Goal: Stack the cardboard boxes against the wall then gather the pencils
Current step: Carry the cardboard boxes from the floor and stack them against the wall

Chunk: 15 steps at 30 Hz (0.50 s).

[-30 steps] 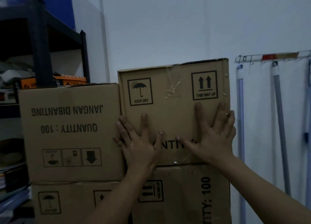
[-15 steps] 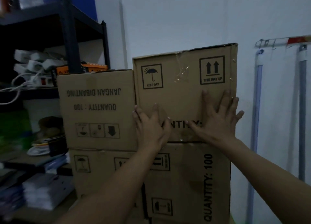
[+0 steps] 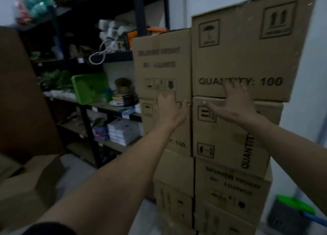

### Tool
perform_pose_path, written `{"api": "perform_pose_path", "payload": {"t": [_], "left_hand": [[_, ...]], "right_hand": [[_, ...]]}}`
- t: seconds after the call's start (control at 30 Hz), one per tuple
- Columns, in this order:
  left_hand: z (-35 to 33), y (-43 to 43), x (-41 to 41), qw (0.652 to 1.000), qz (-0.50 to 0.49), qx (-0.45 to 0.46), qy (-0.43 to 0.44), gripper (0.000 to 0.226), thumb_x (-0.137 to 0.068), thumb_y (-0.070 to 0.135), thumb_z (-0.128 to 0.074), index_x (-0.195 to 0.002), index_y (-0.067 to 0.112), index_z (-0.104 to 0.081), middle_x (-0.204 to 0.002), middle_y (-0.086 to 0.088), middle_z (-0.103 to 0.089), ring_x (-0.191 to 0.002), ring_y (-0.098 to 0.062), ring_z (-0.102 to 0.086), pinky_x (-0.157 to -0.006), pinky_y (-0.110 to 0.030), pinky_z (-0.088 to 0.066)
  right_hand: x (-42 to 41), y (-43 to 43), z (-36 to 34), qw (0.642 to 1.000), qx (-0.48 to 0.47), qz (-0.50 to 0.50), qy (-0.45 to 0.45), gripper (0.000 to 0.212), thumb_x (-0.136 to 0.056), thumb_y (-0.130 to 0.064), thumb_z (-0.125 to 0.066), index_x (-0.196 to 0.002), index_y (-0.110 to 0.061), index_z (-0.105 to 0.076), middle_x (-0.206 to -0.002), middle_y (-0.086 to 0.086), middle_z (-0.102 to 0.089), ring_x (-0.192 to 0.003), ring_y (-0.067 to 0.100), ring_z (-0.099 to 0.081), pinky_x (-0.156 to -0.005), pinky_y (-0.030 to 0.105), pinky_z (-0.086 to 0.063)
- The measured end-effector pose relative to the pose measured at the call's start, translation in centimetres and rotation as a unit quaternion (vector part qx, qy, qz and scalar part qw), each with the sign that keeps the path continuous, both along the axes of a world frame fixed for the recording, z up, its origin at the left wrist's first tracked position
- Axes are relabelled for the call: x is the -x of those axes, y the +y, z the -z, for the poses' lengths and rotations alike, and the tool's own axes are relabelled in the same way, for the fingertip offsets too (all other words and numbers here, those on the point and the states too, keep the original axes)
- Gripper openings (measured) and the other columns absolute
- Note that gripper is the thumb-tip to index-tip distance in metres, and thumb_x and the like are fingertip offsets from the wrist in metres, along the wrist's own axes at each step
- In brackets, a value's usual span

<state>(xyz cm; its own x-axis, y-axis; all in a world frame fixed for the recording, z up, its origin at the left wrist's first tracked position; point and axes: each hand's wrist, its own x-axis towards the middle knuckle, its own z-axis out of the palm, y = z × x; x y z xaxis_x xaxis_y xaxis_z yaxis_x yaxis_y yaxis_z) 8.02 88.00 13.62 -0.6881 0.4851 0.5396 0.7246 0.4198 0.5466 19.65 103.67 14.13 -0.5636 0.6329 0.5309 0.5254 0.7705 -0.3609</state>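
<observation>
Two columns of brown cardboard boxes stand stacked against the white wall. The top right box [image 3: 247,45] reads "QUANTITY: 100"; the top left box [image 3: 161,61] is printed upside down. My left hand [image 3: 170,109] lies with straight fingers over the seam under the top left box. My right hand [image 3: 230,102] spreads flat across the seam between the top right box and the box below it [image 3: 228,137]. Both hands hold nothing. No pencils show.
A black metal shelf rack [image 3: 85,114] stands left of the stack, holding a green tray [image 3: 90,88], white paper stacks [image 3: 123,132] and cables. More cardboard boxes [image 3: 30,181] sit at the near left. A green-handled brush [image 3: 292,213] lies on the floor at right.
The view has swung left and down, bringing the shelf and lower boxes into sight. Both hands have slid lower on the stack, from the top right box's face to the seams below.
</observation>
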Motion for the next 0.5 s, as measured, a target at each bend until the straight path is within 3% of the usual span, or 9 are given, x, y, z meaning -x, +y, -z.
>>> {"api": "perform_pose_path", "payload": {"t": [0.13,0.23,0.33,0.43,0.5], "left_hand": [[2.3,-6.6,0.6,0.998,-0.059,0.021,-0.017,0.04,-0.095,0.042,-0.046,-0.121,0.014,-0.055,-0.124,-0.013,-0.046,-0.111,-0.032,-0.05,-0.085,-0.035,-0.046],[4.4,-11.6,1.7,0.992,-0.11,0.036,-0.048,0.03,-0.097,0.04,-0.045,-0.114,0.017,-0.053,-0.128,-0.011,-0.043,-0.112,-0.031,-0.049,-0.078,-0.033,-0.039],[5.9,-16.5,3.1,0.984,-0.153,0.055,-0.072,0.033,-0.097,0.041,-0.043,-0.12,0.018,-0.052,-0.132,-0.013,-0.041,-0.116,-0.035,-0.046,-0.087,-0.041,-0.043],[7.4,-21.7,4.9,0.973,-0.205,0.058,-0.086,0.034,-0.095,0.041,-0.046,-0.116,0.015,-0.053,-0.127,-0.015,-0.044,-0.109,-0.037,-0.049,-0.088,-0.045,-0.046],[8.4,-24.9,5.9,0.966,-0.237,0.055,-0.092,0.033,-0.096,0.041,-0.047,-0.113,0.014,-0.054,-0.122,-0.014,-0.045,-0.105,-0.035,-0.05,-0.083,-0.039,-0.045]], "right_hand": [[3.3,-4.9,2.3,0.997,0.02,-0.07,-0.005,0.109,-0.066,-0.088,-0.045,-0.149,-0.019,-0.037,-0.152,0.019,-0.036,-0.144,0.037,-0.025,-0.119,0.047,-0.023],[6.3,-9.3,4.2,0.992,0.043,-0.118,-0.028,0.103,-0.071,-0.084,-0.052,-0.149,-0.019,-0.035,-0.152,0.018,-0.037,-0.143,0.036,-0.027,-0.118,0.045,-0.025],[9.1,-13.7,5.5,0.983,0.049,-0.175,-0.023,0.105,-0.067,-0.085,-0.05,-0.148,-0.019,-0.037,-0.15,0.014,-0.041,-0.141,0.035,-0.032,-0.118,0.046,-0.025],[12.3,-18.6,6.7,0.969,0.059,-0.236,-0.043,0.09,-0.084,-0.065,-0.062,-0.151,-0.013,-0.032,-0.155,0.014,-0.035,-0.144,0.036,-0.028,-0.119,0.044,-0.021],[14.5,-21.7,7.3,0.96,0.063,-0.269,-0.048,0.091,-0.083,-0.068,-0.061,-0.15,-0.013,-0.034,-0.152,0.015,-0.039,-0.14,0.037,-0.034,-0.115,0.048,-0.029]]}}
